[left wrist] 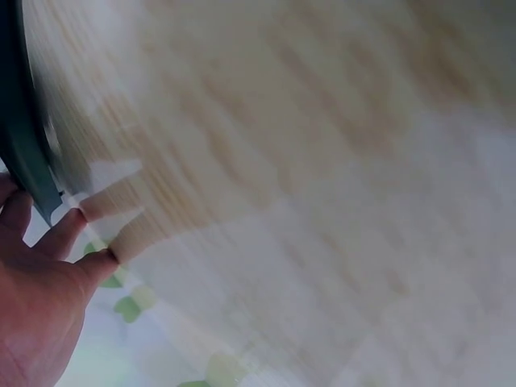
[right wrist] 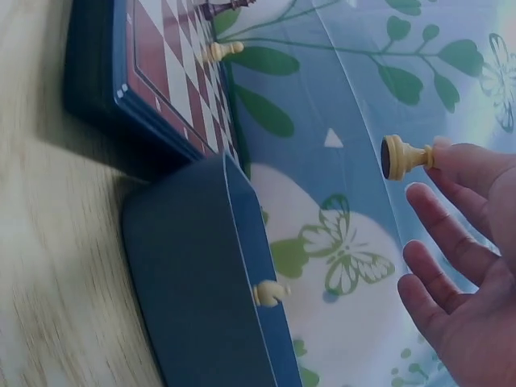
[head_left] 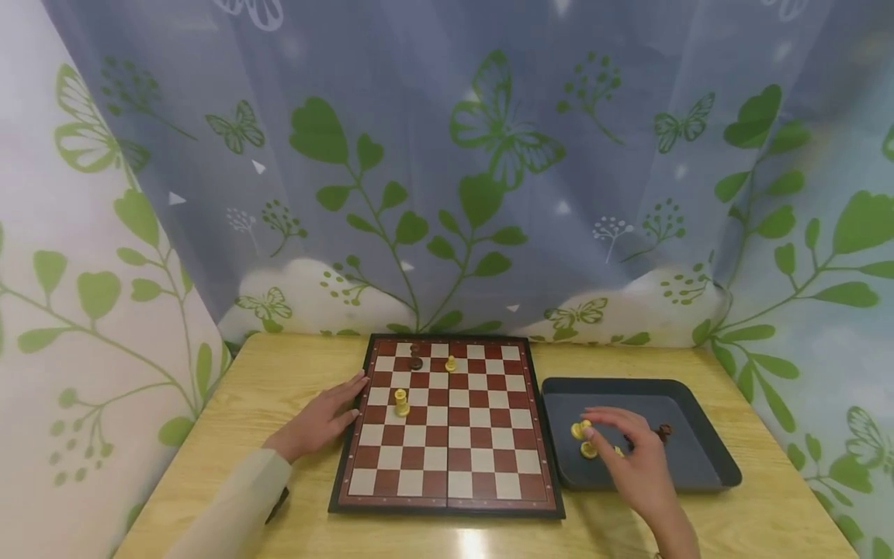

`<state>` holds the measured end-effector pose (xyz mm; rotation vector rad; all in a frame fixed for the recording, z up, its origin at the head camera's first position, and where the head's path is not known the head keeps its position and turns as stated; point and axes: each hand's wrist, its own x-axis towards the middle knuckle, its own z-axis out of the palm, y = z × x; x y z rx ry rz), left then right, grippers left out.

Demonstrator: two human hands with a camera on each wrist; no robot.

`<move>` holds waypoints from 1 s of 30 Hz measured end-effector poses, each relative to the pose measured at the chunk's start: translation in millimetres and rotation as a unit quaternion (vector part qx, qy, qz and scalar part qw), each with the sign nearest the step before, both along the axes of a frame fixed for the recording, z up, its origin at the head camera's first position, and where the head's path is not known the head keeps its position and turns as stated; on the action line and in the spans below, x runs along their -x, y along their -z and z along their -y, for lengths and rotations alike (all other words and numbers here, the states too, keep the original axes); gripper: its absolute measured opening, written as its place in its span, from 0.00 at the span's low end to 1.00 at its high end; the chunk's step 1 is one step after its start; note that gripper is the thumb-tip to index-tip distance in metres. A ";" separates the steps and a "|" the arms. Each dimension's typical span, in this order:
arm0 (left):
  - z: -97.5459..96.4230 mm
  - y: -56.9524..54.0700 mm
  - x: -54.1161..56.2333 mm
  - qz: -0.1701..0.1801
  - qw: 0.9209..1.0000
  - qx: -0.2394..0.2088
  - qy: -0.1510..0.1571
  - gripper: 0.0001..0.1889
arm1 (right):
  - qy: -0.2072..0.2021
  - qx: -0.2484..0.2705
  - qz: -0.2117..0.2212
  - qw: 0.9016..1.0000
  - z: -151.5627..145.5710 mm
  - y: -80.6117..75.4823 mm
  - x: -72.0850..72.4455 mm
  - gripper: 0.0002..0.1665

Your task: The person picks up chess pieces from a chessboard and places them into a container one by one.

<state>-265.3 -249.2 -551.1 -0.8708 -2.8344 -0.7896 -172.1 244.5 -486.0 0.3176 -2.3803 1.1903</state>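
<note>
My right hand (head_left: 639, 458) pinches a pale yellow chess piece (right wrist: 401, 156) between thumb and fingertips, above the dark tray (head_left: 705, 435). The fingers hide the piece's top; its dark-bottomed base points outward. My left hand (head_left: 323, 417) rests with extended fingers against the left edge of the chessboard (head_left: 469, 508). On the board stand a yellow rook-like piece (head_left: 401, 402), a yellow pawn (head_left: 451, 363) and a dark piece (head_left: 415, 359) near the far side. Inside the tray are a yellow knight (right wrist: 269, 293), another yellow piece (head_left: 588, 449) and a dark piece (head_left: 664, 432).
Board and tray lie side by side on a light wooden table (head_left: 307, 361), the tray at the right. A patterned cloth (head_left: 433, 155) with leaves and butterflies hangs right behind the table and along both sides. The tray has raised walls.
</note>
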 end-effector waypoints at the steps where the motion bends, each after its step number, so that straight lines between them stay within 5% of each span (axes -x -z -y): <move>1: 0.0 -0.2 0.5 0.000 1.000 0.001 0.001 0.30 | 0.006 0.002 0.000 1.000 -1.5 -0.5 -0.5 0.12; 20: 2.4 1.9 -3.3 -0.001 1.000 -0.003 0.002 0.29 | 0.106 0.014 0.006 0.994 -34.1 15.3 13.2 0.10; 30: 2.6 3.2 1.7 -0.014 1.000 -0.009 0.010 0.30 | 0.069 -0.059 0.011 0.996 -51.5 11.0 35.0 0.09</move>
